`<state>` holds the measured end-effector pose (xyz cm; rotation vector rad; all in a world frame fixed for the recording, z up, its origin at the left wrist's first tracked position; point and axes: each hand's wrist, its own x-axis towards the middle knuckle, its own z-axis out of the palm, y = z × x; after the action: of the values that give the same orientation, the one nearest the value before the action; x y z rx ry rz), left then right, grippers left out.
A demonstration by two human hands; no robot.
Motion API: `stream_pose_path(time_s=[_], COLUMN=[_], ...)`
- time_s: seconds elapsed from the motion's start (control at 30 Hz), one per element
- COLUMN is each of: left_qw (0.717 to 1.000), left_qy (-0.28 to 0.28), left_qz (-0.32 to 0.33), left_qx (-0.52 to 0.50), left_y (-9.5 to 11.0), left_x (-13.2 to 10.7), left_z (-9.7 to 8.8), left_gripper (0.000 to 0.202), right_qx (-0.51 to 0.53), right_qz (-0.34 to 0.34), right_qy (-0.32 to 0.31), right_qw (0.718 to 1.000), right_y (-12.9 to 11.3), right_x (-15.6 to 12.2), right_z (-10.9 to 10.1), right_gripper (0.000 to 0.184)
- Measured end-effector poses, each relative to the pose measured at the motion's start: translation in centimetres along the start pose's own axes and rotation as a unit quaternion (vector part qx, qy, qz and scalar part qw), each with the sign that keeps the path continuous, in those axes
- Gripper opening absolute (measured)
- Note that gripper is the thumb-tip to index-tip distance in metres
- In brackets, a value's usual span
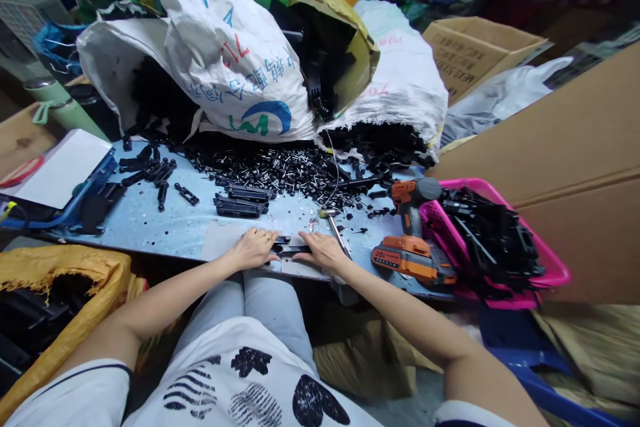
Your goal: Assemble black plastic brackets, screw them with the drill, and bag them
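At the front edge of the blue table [185,230], a black plastic part [291,249] lies between my hands over a pale board [220,235]. My left hand [255,247] is closed on its left end, fingers bent down. On the right end, my right hand [323,251] grips with the thumb and fingers around it. A hammer [340,232] lies just beyond my right hand. Several assembled black parts [243,203] sit in a stack behind my left hand. Past them spreads a heap of small black pieces with metal pins [295,170].
An orange cordless drill [413,233] stands right of the hammer, beside a pink basket [560,273] of black parts. White sacks [225,47] spill black pieces at the back. A blue tray [107,170] is at left, a yellow sack [110,267] below it. Cardboard [590,140] rises at right.
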<state>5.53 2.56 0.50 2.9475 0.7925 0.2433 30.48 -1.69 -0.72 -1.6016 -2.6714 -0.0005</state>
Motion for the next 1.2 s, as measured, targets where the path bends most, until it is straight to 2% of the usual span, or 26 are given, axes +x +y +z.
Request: stream_pose_path(time_s=[0.07,0.13,0.2,0.27,0.33,0.37,0.43,0.47,0.5,0.57,0.63,0.67,0.7,0.77,0.87,0.97,1.07,1.2], left_qw=[0.999,0.998,0.995,0.989,0.969,0.951,0.91,0.891,0.877,0.86,0.859,0.866,0.878,0.912,0.97,0.986,0.98,0.977], left_qy=[0.007,0.025,0.067,0.126,0.18,0.2,0.227,0.247,0.274,0.347,0.405,0.42,0.423,0.394,0.241,0.111,0.042,-0.01], left_qz=[-0.031,-0.06,-0.072,-0.045,0.008,0.028,0.056,0.058,0.053,0.031,0.025,0.034,0.046,0.053,-0.022,-0.119,-0.192,-0.205], left_qx=[0.014,0.014,-0.004,-0.062,-0.171,-0.235,-0.343,-0.376,-0.391,-0.373,-0.313,-0.271,-0.221,-0.105,0.005,0.028,0.037,0.052], left_y=[-0.1,-0.2,0.0,0.9,2.5,3.6,5.9,6.9,7.8,8.8,8.6,7.9,6.9,4.1,-0.4,-3.5,-5.5,-9.1], left_x=[-0.1,-0.6,-1.5,-2.8,-4.2,-4.8,-5.6,-5.8,-5.9,-5.8,-5.8,-5.8,-5.9,-6.1,-5.7,-4.2,-2.0,0.2], left_z=[-0.4,-1.4,-2.9,-5.0,-7.3,-8.3,-9.6,-9.9,-9.8,-9.0,-7.4,-6.5,-5.5,-3.7,-1.6,-0.5,-0.2,-0.3], left_gripper=[0.051,0.048,0.051,0.054,0.057,0.059,0.062,0.064,0.066,0.07,0.076,0.078,0.08,0.082,0.08,0.081,0.096,0.094], right_qx=[-0.016,-0.008,0.035,0.116,0.234,0.302,0.431,0.481,0.515,0.531,0.509,0.498,0.49,0.46,0.374,0.295,0.236,0.195], right_qz=[0.017,-0.012,-0.072,-0.151,-0.228,-0.261,-0.302,-0.296,-0.263,-0.12,0.033,0.078,0.096,0.079,0.057,0.052,0.043,0.051], right_qy=[0.023,0.055,0.088,0.108,0.11,0.108,0.118,0.138,0.169,0.249,0.308,0.324,0.333,0.331,0.296,0.202,0.132,0.125], right_qw=[0.999,0.998,0.993,0.976,0.939,0.911,0.842,0.814,0.798,0.801,0.803,0.8,0.8,0.82,0.877,0.933,0.962,0.972], right_y=[-0.3,-1.0,-1.8,-2.9,-4.5,-5.5,-8.3,-9.9,-11.6,-14.6,-16.3,-16.4,-15.9,-13.5,-8.2,-4.5,-3.8,-4.6], right_x=[0.0,0.0,0.0,-0.2,-0.6,-0.8,-1.0,-0.9,-0.7,0.4,2.4,3.6,4.9,7.9,12.3,15.8,18.3,21.4], right_z=[-0.7,-2.1,-4.5,-7.3,-9.6,-10.2,-10.0,-9.2,-8.0,-5.3,-2.9,-2.0,-1.5,-1.2,-1.3,-0.6,0.8,1.5], right_gripper=[0.064,0.065,0.064,0.062,0.06,0.059,0.056,0.056,0.057,0.06,0.056,0.052,0.046,0.038,0.034,0.037,0.036,0.036])
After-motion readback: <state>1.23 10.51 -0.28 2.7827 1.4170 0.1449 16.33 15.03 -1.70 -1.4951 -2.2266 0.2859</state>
